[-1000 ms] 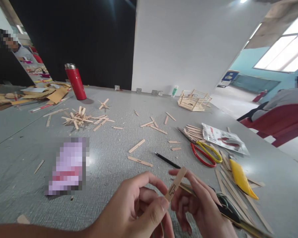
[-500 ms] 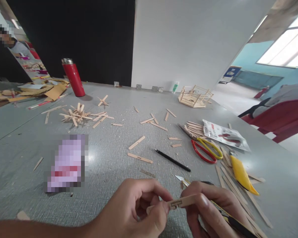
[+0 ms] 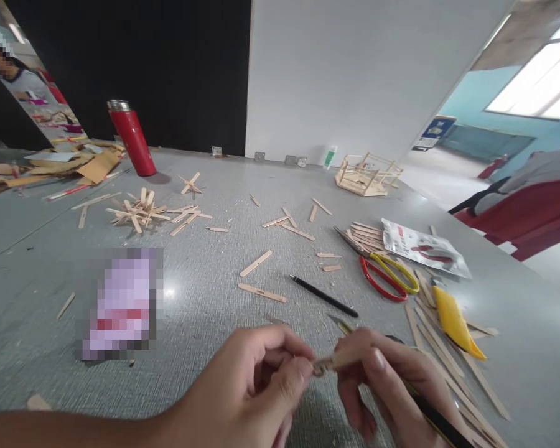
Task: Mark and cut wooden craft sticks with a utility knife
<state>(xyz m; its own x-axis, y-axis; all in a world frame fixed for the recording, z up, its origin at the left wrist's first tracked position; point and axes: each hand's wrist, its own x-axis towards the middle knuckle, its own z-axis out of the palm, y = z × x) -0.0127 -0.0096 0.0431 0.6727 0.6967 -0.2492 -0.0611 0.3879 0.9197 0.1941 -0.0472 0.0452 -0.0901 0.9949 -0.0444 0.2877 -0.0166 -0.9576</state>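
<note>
A flat wooden craft stick [image 3: 346, 357] spans the gap between my two hands at the front of the table. My left hand [image 3: 261, 386] is closed, pinching one end between thumb and index finger. The stick has a small cut or notch near the left fingertips, blurred now. My right hand [image 3: 387, 379] grips the other end with thumb and fingers. A craft knife [image 3: 441, 420] is also tucked in that hand, its blade pointing forward beyond the knuckles. Just past the hands lie a black pen [image 3: 324, 295] and a notched wooden stick [image 3: 261, 292].
Red-and-yellow scissors [image 3: 387, 277], a white packet [image 3: 424, 247], a yellow-handled tool [image 3: 455, 320] and loose sticks lie to the right. Left are a blurred purple object [image 3: 124, 302], a stick pile [image 3: 140, 210] and a red flask [image 3: 131, 138]. A stick frame model [image 3: 366, 176] stands at the back.
The stick has turned between my hands, so its marked, notched face shows less. My right hand has shifted slightly left and up. The whole view has moved a little.
</note>
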